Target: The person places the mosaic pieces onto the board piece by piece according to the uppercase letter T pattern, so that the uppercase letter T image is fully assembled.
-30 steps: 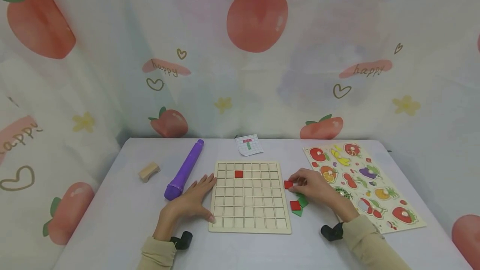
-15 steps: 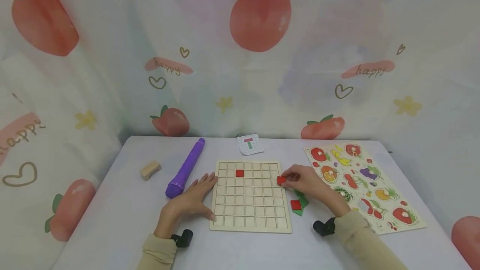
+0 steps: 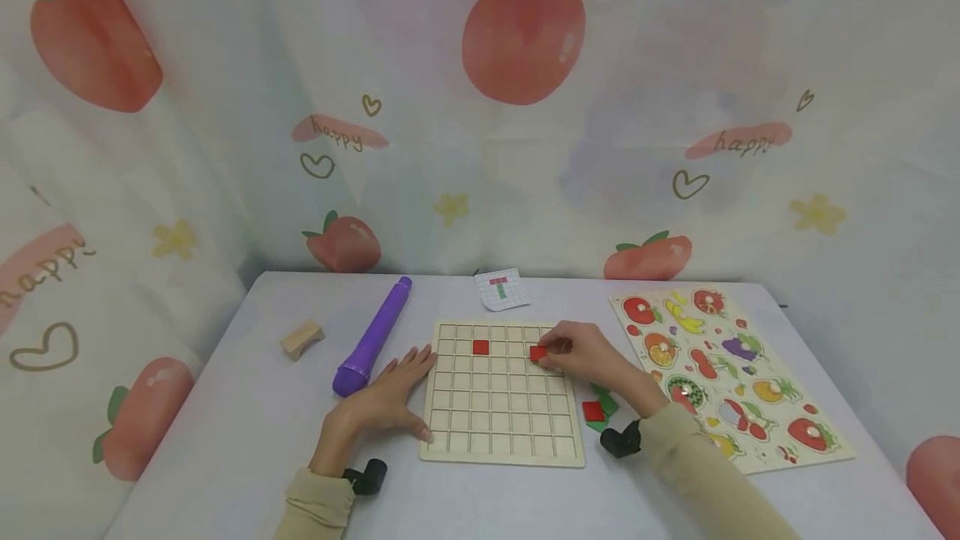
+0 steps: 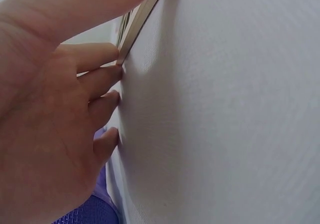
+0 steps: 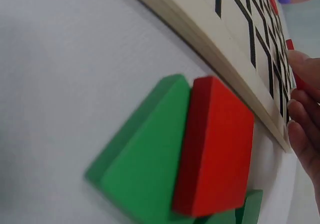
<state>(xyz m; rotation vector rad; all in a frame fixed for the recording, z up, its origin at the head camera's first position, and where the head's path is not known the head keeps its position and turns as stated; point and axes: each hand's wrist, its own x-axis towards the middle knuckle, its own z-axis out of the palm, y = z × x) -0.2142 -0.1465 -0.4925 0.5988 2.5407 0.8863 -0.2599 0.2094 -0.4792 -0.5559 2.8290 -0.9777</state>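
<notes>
A pale wooden grid board (image 3: 501,407) lies flat in the middle of the table, with one red square tile (image 3: 481,347) in a cell of its second row. Over the board's upper right part, my right hand (image 3: 581,354) pinches another red square tile (image 3: 537,353) between thumb and fingers. My left hand (image 3: 386,402) lies with fingers spread at the board's left edge, its fingertips and thumb touching the rim. Right of the board, a loose red tile (image 5: 217,149) lies on green tiles (image 5: 145,154); the right wrist view shows them close up.
A purple toy microphone (image 3: 371,340) and a small wooden block (image 3: 302,340) lie left of the board. Behind it sits a paper card (image 3: 502,290) printed with a red and green T. On the right is a fruit puzzle board (image 3: 735,382).
My right hand has carried the red tile leftward from beside the board's right edge to above the grid's upper right cells. The left hand stays at the board's left edge.
</notes>
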